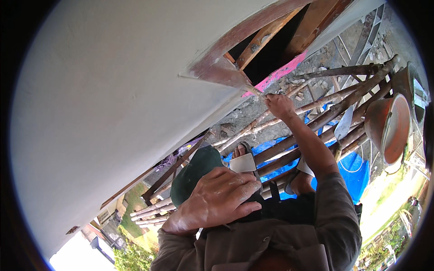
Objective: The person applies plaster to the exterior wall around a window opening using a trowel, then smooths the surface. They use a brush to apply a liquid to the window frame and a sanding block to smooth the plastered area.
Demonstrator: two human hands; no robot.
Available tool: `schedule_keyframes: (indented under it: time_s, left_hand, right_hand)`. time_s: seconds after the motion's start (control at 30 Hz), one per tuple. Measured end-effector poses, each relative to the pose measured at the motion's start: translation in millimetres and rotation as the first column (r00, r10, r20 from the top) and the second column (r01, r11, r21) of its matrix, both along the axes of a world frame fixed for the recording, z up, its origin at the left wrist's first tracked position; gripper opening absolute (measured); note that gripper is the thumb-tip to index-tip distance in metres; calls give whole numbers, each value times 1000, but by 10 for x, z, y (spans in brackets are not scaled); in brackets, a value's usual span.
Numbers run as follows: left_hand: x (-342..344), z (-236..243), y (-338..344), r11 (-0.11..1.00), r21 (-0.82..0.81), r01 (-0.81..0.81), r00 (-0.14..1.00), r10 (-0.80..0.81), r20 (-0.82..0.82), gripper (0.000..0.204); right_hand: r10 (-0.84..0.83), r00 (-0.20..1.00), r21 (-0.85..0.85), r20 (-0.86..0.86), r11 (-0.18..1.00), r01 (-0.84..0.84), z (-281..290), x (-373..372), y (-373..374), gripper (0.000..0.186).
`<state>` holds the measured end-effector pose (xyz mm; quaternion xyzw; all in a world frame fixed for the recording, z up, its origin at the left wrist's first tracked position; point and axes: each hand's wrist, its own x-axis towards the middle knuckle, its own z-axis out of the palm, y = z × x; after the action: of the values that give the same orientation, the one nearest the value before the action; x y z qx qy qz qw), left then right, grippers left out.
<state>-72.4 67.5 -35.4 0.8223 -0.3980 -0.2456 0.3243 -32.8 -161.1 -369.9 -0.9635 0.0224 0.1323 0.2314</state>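
My right hand [280, 106] is closed around the handle of a slim, light-coloured tool that looks like a brush [254, 91]. Its far end meets the lower corner of a window opening's frame [221, 70], where the surface is damp and brownish. The bristles are hard to make out. Nearer my body, my left hand [219, 196] hangs palm down with its fingers extended and whitish smears on the skin. It appears to hold nothing. Just beyond it is my dark green knee [194, 174]. A smooth pale plastered wall [113, 90] fills the left side.
Round wooden poles [334, 115] form the scaffold under my sandalled feet. A trowel [344, 123] lies on the poles at the right, beside an orange-brown bucket [373, 126]. Below are a blue tarp [357, 174] and rubble-strewn ground. A pink strip [285, 72] edges the opening.
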Motion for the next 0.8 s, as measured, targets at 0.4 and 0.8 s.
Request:
schedule_keyframes:
  time_s: [0.4,0.8]
  left_hand:
    - [101,-224,-134,999,-29,14,990,-10,138,37]
    - [296,-341,-267,986,162,-34,997,22,74,33]
  right_hand:
    - [-469,857,-289,213,808,514,2322,-1203,-3344,30]
    - [-703,704,-668,-101,572,476,1368,-3144,-5292,37]
